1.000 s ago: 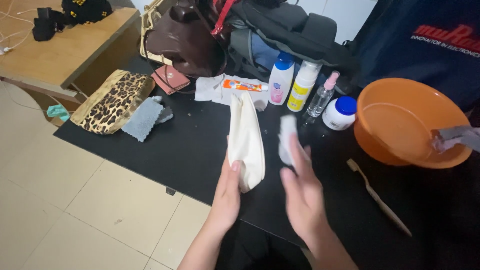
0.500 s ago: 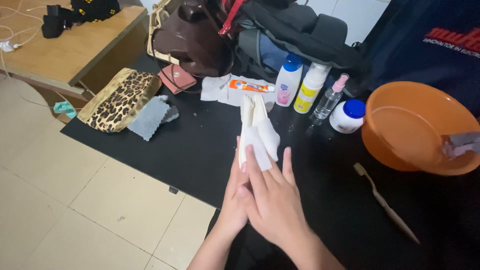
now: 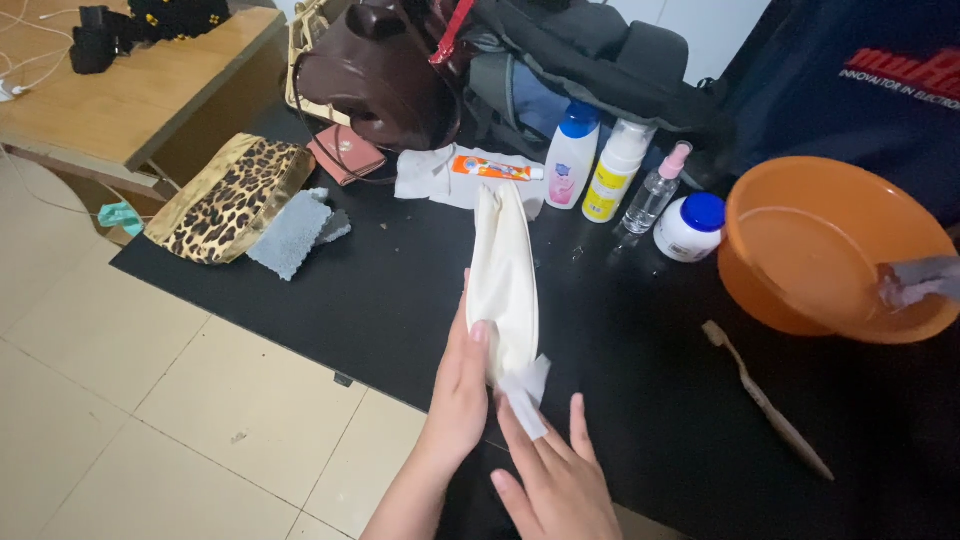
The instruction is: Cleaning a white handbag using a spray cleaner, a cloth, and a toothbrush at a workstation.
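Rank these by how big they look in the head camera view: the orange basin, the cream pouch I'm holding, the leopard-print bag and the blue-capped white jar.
1. Orange basin
2. Cream pouch and leopard-print bag: look about alike, and the pouch is nearer the camera, so unranked
3. Blue-capped white jar

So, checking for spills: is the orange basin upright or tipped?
Upright. The orange basin sits on the black table, opening upward; a grey cloth hangs over its rim.
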